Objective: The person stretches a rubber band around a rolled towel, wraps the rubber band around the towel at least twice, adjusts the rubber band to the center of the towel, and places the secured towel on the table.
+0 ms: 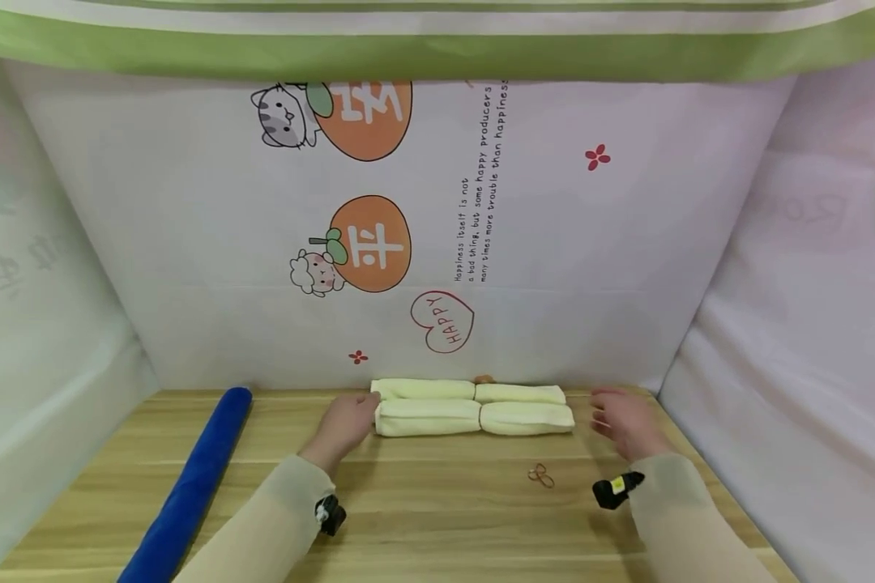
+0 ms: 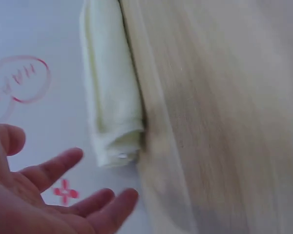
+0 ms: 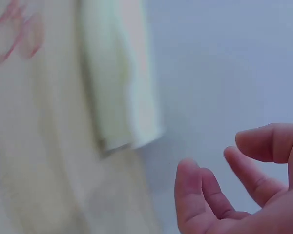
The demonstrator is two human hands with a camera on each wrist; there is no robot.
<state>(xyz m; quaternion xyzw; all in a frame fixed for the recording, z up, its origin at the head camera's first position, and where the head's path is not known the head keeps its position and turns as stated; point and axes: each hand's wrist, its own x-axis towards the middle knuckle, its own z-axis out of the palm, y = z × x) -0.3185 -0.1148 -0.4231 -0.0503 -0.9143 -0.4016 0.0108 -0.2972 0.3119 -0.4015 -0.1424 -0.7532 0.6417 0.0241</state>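
Two pale yellow rolled towels lie side by side along the back of the table: the front roll (image 1: 430, 418) and the rear roll (image 1: 426, 389). A thin band cinches each one around its middle. My left hand (image 1: 347, 421) is at their left end; the left wrist view shows its fingers (image 2: 112, 209) spread loosely, apart from the towel end (image 2: 118, 141). Off the right end, with a small gap, is my right hand (image 1: 625, 421). Its fingers (image 3: 189, 190) are relaxed and bent a little, holding nothing, beside the blurred towel end (image 3: 119, 131).
Loose reddish-brown rubber bands (image 1: 541, 475) lie on the wooden table (image 1: 437, 510) in front of the rolls. A long blue roll (image 1: 197, 478) slants along the left side. Behind the rear roll a small brownish thing (image 1: 484, 378) is mostly hidden. White printed walls (image 1: 554, 243) enclose the table's back and sides.
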